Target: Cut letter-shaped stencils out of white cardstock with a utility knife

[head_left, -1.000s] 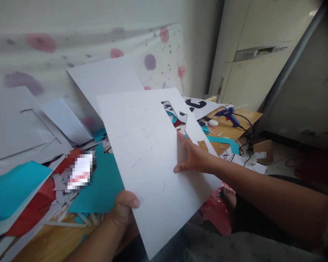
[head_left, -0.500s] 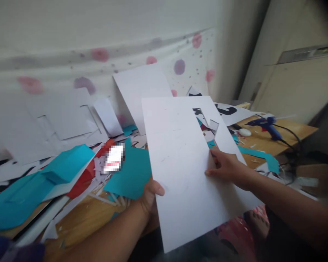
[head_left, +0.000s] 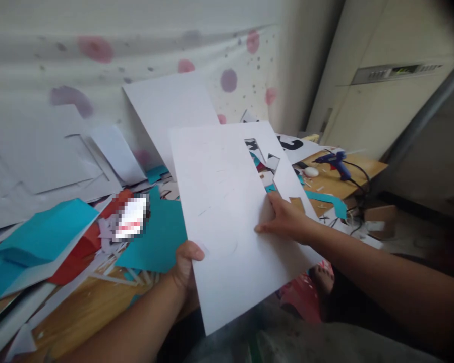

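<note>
I hold a large white card sheet (head_left: 227, 217) up in front of me, tilted, with an angular piece cut out near its upper right. My left hand (head_left: 187, 262) grips its lower left edge, thumb on top. On the sheet's right side, just below the cut-out, my right hand (head_left: 283, 219) pinches the card with its fingers closed. Teal and red scraps show through the hole.
A low wooden table (head_left: 79, 312) is littered with teal paper (head_left: 41, 237), red paper (head_left: 79, 252) and white sheets (head_left: 34, 166). At the far right lies a blue glue gun (head_left: 335, 161) with its cord, beside a white sheet with a black shape (head_left: 295, 145). A spotted cloth (head_left: 136, 65) hangs behind.
The view swung left and then partly back. Both hands kept their hold on the white sheet, which stays tilted in front of me much as before.
</note>
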`<state>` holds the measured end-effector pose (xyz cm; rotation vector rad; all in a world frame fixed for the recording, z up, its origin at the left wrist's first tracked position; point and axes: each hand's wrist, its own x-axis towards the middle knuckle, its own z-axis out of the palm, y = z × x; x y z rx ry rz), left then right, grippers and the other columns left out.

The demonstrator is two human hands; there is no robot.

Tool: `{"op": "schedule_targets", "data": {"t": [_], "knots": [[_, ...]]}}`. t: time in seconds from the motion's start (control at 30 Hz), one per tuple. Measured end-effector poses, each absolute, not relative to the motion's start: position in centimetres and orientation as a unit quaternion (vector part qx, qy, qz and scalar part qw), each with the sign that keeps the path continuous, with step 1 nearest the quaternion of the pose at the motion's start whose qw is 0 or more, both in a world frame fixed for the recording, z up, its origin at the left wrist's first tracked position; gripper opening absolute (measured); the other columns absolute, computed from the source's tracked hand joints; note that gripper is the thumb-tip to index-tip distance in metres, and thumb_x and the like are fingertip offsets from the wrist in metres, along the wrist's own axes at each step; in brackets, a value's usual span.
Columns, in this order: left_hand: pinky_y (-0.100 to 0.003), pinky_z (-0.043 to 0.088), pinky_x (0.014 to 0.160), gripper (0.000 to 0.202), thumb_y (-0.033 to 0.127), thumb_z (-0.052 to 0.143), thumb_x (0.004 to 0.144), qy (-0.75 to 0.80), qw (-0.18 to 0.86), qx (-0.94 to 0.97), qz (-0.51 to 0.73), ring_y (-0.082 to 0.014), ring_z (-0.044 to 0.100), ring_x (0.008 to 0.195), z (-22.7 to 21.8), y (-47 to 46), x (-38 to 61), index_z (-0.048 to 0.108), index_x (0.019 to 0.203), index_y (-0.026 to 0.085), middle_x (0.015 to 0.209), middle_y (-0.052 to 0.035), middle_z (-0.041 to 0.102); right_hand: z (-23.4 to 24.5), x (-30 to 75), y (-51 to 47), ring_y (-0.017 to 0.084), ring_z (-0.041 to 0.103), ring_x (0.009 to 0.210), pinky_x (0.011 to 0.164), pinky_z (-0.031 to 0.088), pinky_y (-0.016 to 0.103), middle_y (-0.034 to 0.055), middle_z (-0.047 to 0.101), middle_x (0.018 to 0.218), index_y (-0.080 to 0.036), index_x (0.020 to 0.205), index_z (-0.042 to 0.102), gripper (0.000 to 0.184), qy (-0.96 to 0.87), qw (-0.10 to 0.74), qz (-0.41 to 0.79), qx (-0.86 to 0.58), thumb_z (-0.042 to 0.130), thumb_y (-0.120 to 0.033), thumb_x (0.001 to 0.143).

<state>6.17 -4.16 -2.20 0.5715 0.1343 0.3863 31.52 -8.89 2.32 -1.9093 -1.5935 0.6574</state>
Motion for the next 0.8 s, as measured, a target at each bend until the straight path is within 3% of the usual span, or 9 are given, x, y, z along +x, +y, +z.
{"op": "schedule_targets", "data": {"t": [0.1,0.2,0.5,0.67,0.73,0.8], "knots": [[-0.034,0.058,0.059,0.042,0.018,0.056,0.056,0.059,0.940,0.284,0.181,-0.0295,0.073,0.068,-1.8,-4.3,6.3,0.076,0.090,0.005,0.080,-0.0131,0.077,2.6,31.8,-9.1,0.031,0.057,0.104,0.084,0.048,0.040,0.0115,0.061,0.112,-0.019,0.111,0.046,0.067,-0.597,0.284,0.288,-0.693,0.078,-0.043,0.057],[-0.037,0.058,0.063,0.048,0.020,0.057,0.057,0.067,0.932,0.292,0.203,-0.0328,0.073,0.077,-1.6,-4.6,6.4,0.074,0.100,0.006,0.091,-0.0136,0.076,2.6,31.9,-9.2,0.033,0.057,0.104,0.083,0.049,0.042,0.0122,0.061,0.111,-0.018,0.115,0.044,0.076,-0.594,0.288,0.300,-0.689,0.080,-0.043,0.053],[-0.038,0.058,0.061,0.050,0.021,0.058,0.056,0.099,0.921,0.306,0.220,-0.0329,0.072,0.077,-2.0,-4.6,6.0,0.074,0.101,0.008,0.090,-0.0118,0.077,2.0,31.4,-9.1,0.031,0.060,0.094,0.071,0.049,0.038,0.0081,0.061,0.102,-0.022,0.111,0.043,0.074,-0.587,0.288,0.246,-0.715,0.079,-0.047,0.051],[-0.035,0.056,0.054,0.038,0.022,0.064,0.052,0.137,0.911,0.325,0.214,-0.0293,0.071,0.062,-1.4,-4.1,6.7,0.077,0.085,0.008,0.074,-0.0107,0.076,2.1,31.2,-8.9,0.031,0.059,0.098,0.077,0.050,0.040,0.0101,0.061,0.107,-0.020,0.109,0.043,0.073,-0.584,0.302,0.260,-0.708,0.080,-0.044,0.051],[-0.034,0.055,0.055,0.030,0.026,0.068,0.056,0.198,0.878,0.356,0.250,-0.0273,0.070,0.060,-0.3,-4.2,6.9,0.077,0.080,0.010,0.070,-0.0099,0.075,2.6,31.4,-8.7,0.030,0.058,0.102,0.082,0.049,0.039,0.0106,0.061,0.110,-0.020,0.108,0.046,0.068,-0.583,0.318,0.282,-0.692,0.080,-0.042,0.053],[-0.034,0.055,0.066,0.028,0.032,0.071,0.065,0.280,0.794,0.421,0.338,-0.0267,0.071,0.070,1.0,-5.0,6.1,0.077,0.086,0.014,0.074,-0.0093,0.076,3.2,32.0,-8.4,0.030,0.059,0.102,0.083,0.049,0.038,0.0103,0.063,0.111,-0.020,0.108,0.049,0.062,-0.584,0.323,0.298,-0.683,0.078,-0.042,0.058]]}}
